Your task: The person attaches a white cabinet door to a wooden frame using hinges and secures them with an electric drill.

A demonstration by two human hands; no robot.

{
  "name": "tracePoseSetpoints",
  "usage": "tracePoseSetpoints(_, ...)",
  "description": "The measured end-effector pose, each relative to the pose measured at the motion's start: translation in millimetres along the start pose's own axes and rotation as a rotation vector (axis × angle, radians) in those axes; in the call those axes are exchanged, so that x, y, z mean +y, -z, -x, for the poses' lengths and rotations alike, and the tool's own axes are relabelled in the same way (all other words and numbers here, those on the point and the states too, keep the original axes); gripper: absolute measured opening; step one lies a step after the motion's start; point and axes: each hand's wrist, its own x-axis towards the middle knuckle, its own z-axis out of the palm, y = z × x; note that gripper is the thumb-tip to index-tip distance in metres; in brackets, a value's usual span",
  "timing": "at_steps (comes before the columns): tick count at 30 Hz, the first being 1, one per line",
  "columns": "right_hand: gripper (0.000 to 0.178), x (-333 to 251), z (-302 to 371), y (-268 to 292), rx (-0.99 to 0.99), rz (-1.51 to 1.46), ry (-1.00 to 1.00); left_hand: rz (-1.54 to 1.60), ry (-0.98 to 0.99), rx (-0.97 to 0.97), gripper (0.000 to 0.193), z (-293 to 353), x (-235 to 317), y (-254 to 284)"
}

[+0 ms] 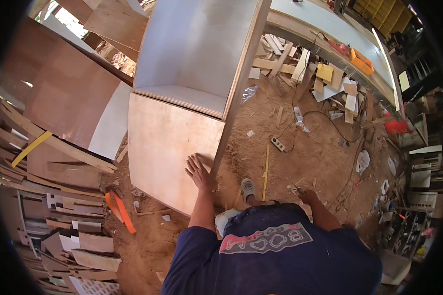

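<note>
My left hand [199, 172] lies flat, fingers spread, on the pale plywood panel [170, 137] at the lower front of a tall wooden cabinet [238, 64]. Above that panel the cabinet is open, with a light grey-white inside [187, 49]. Down by my right side, my right hand [308, 197] is closed, fingers curled. A small, dark, thin thing seems to stick out from it, too small to name. The panel sits in line with the cabinet's side edge, with a narrow dark gap along its top.
Plywood sheets [69, 93] and stacked offcuts [91, 241] stand at left, beside an orange strip [118, 211]. A power strip [278, 144] with its cable and a yellow strip [266, 172] lie on the dirt floor. A workbench [325, 19] holds an orange box [362, 61]; scrap wood [330, 83] lies beneath.
</note>
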Motion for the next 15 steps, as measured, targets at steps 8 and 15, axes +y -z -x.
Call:
tracePoseSetpoints(8, 0.052, 34.6, 4.7, -45.8, 0.073, 0.059, 0.018, 0.104, -0.041, -0.058, 0.104, -1.7, -1.8, 2.3)
tracePoseSetpoints(15, 0.047, -31.5, -43.5, -30.0, 0.125, 0.077, 0.257, 0.201, -0.01, -0.458, 0.082, 28.5, -68.3, 2.6)
